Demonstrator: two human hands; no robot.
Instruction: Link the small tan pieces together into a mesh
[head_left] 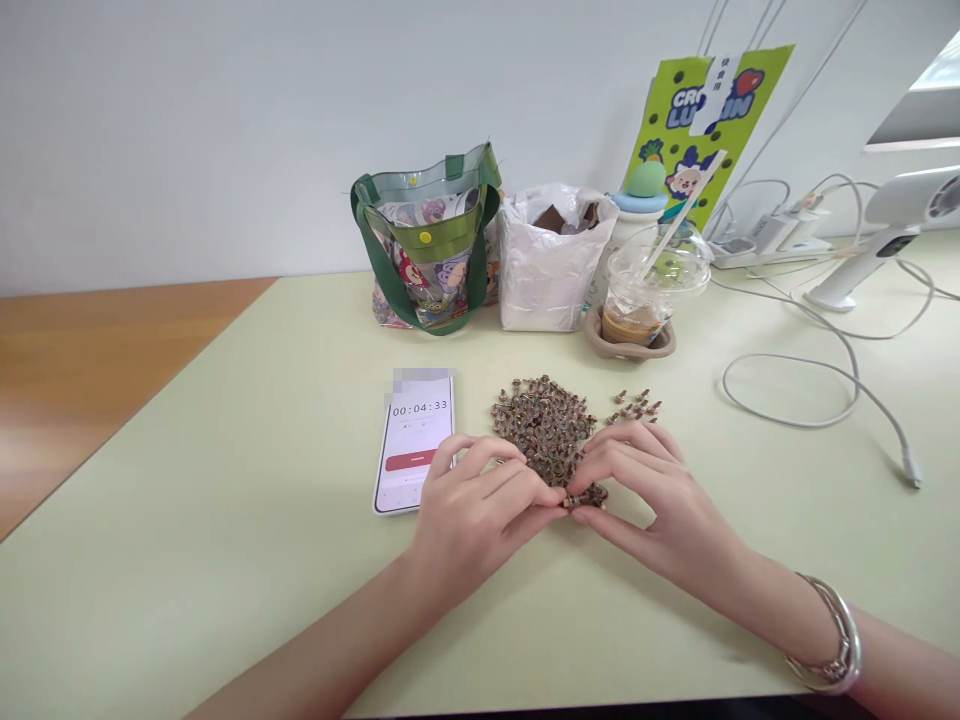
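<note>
A heap of small bronze-coloured metal pieces (544, 425) lies on the pale table (225, 560). At the heap's near edge, my left hand (480, 500) pinches a small metal piece (571, 500) between thumb and index finger. From the other side, my right hand (660, 495) closes its thumb and index finger on the same small piece, fingertips almost meeting. A smaller group of similar pieces (637, 406) sits just beyond my right hand. Left of the heap lies a phone (409, 440) showing 00:04:33, its lower right partly covered by my left hand.
Along the back stand a clear bag with green handles (427, 250), a white plastic bag (544, 280), a bottle (626, 230) and an iced drink (637, 310) in a cardboard holder. A white cable (787, 420), power strip (795, 240) and small fan (877, 240) are at right.
</note>
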